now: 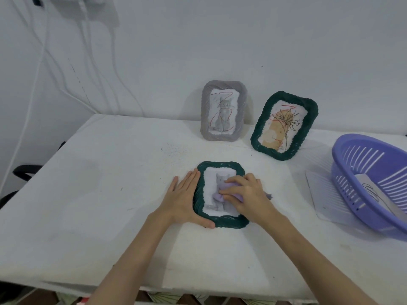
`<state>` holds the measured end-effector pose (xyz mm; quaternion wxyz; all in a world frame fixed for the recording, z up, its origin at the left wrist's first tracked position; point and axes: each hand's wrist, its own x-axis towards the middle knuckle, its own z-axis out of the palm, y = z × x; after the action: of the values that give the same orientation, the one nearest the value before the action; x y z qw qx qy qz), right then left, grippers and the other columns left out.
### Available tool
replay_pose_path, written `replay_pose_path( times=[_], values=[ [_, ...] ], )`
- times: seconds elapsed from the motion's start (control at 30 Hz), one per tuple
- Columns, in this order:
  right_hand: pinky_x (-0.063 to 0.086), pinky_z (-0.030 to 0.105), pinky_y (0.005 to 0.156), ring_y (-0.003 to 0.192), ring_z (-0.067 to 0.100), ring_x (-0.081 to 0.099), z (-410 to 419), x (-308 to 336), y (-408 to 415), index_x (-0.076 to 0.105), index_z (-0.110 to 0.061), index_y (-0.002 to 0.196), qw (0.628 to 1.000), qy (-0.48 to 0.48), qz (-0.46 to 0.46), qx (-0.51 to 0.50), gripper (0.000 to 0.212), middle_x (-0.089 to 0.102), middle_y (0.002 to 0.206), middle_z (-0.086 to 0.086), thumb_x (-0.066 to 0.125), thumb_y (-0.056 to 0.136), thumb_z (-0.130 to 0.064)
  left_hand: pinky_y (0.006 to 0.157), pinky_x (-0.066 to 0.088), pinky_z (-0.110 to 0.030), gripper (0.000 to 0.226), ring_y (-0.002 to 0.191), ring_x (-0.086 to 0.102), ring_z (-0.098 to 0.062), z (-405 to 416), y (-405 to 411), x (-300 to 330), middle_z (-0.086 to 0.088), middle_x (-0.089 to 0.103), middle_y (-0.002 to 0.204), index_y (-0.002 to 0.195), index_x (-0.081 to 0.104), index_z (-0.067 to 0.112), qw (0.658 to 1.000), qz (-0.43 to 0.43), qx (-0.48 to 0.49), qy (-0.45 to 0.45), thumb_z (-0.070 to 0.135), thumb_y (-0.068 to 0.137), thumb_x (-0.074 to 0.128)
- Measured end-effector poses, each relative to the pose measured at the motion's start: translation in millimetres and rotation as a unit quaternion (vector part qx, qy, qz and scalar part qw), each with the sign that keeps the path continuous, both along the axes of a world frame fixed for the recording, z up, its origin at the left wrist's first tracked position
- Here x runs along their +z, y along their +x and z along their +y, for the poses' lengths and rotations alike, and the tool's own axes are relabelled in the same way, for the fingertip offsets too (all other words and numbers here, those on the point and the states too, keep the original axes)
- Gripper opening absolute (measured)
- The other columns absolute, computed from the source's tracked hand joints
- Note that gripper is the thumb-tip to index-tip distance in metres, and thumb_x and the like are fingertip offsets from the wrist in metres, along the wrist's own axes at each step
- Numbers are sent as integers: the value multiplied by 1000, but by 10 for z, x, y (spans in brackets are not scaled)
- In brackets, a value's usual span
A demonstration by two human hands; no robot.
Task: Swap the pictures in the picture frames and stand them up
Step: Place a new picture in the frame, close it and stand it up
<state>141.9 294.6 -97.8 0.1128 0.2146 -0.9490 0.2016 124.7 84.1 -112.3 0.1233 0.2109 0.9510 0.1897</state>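
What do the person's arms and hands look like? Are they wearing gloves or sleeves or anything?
No gloves and no sleeves show. Both arms are bare from the bottom of the picture up to the wrists. The left hand and the right hand are bare too, with short nails. I can't spot any ring, watch or bracelet.

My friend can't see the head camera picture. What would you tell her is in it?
A right hand rubs a purple cloth on a cat picture in a green frame lying flat, steadied by the left hand. A grey frame and another green frame stand behind.
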Motion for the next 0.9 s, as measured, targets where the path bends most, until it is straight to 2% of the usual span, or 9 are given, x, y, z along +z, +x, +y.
replay_pose_path(
  times=[0.17, 0.27, 0.43, 0.5, 0.6, 0.7, 0.8, 0.9],
  values=[
    [30, 31, 77, 89, 22, 45, -6, 13, 186, 73, -33, 87, 996, 14, -38, 77, 11, 63, 113, -7, 67, 79, -30, 117, -12, -39, 148, 139, -21, -2, -1, 3, -4, 12, -19, 153, 145, -18, 17, 1000, 4, 8, 1, 88, 34, 48],
    [25, 29, 80, 91, 15, 37, 255, 25, 147, 73, -35, 90, 997, 19, -56, 50, 12, 60, 116, -11, 68, 79, -31, 117, -13, -40, 148, 139, -22, -1, -3, -1, -4, 13, -21, 153, 145, -19, 18, 1000, 2, 5, 0, 88, 33, 49],
    [42, 35, 71, 82, 24, 54, -12, -115, -15, 70, -28, 91, 999, -13, 16, -32, 11, 69, 98, -4, 67, 80, -29, 117, -13, -40, 147, 139, -22, -1, 1, -8, -12, 13, -21, 153, 145, -19, 18, 1000, 3, 6, -1, 88, 34, 49],
    [45, 34, 64, 74, 26, 53, -157, -145, 77, 73, -21, 87, 997, -25, 56, -44, 14, 70, 94, 0, 75, 74, -23, 117, -13, -39, 146, 139, -22, -1, 3, -9, -19, 12, -20, 153, 145, -19, 18, 1000, 5, 5, -4, 88, 35, 47],
    [45, 33, 59, 68, 24, 50, -88, -159, 246, 75, -23, 83, 996, -19, 86, -28, 13, 70, 96, 0, 78, 71, -19, 117, -13, -40, 147, 139, -22, -1, -4, -14, -23, 12, -21, 153, 145, -19, 18, 1000, 5, 5, -3, 88, 35, 47],
    [48, 35, 59, 69, 25, 51, 26, -181, 170, 75, -23, 87, 993, -6, 92, -79, 15, 70, 95, 3, 77, 73, -19, 117, -13, -40, 147, 139, -22, -1, -3, -19, -25, 13, -21, 152, 145, -20, 18, 1000, 9, 5, -10, 88, 34, 47],
    [51, 40, 62, 72, 27, 54, -117, -153, -98, 73, -17, 88, 988, -22, 81, -130, 13, 68, 91, 7, 67, 78, -24, 116, -13, -40, 146, 139, -22, -2, -1, -13, -19, 13, -20, 153, 145, -20, 19, 1000, 8, 6, -8, 88, 35, 47],
    [51, 37, 68, 78, 29, 55, -284, -151, -138, 72, -14, 92, 992, -44, 73, -93, 18, 65, 89, 9, 68, 75, -21, 116, -13, -39, 146, 139, -22, -1, -6, -14, -20, 13, -20, 153, 145, -19, 18, 1000, 5, 8, -5, 87, 35, 47]
  ],
)
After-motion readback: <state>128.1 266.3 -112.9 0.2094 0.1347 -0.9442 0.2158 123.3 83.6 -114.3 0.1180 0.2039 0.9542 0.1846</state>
